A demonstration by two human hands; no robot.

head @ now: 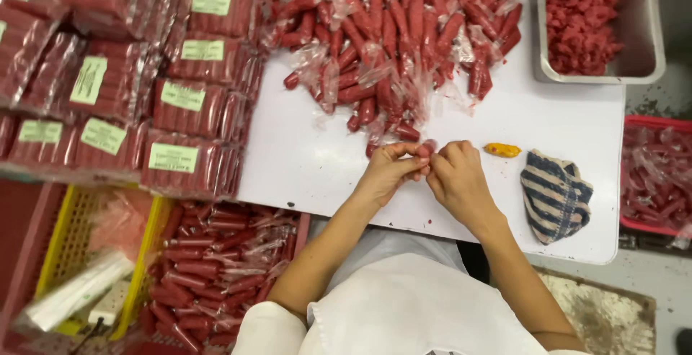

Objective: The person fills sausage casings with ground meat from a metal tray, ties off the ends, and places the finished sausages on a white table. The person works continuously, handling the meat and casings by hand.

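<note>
A white short-sleeved top and white apron bib at six o'clock; both forearms and hands bare, no gloves.

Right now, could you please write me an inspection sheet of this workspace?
Surface: white table, mostly covered.
Job's things: small red sausage pinched between left hand and right hand; loose sausage pile behind.
Clutter: striped cloth, yellow piece, labelled sausage packs.
Grippers: both hands closed on the sausage.
Cables: nothing seen.
Surroundings: metal tray of red pieces; yellow crate; red crate.
</note>
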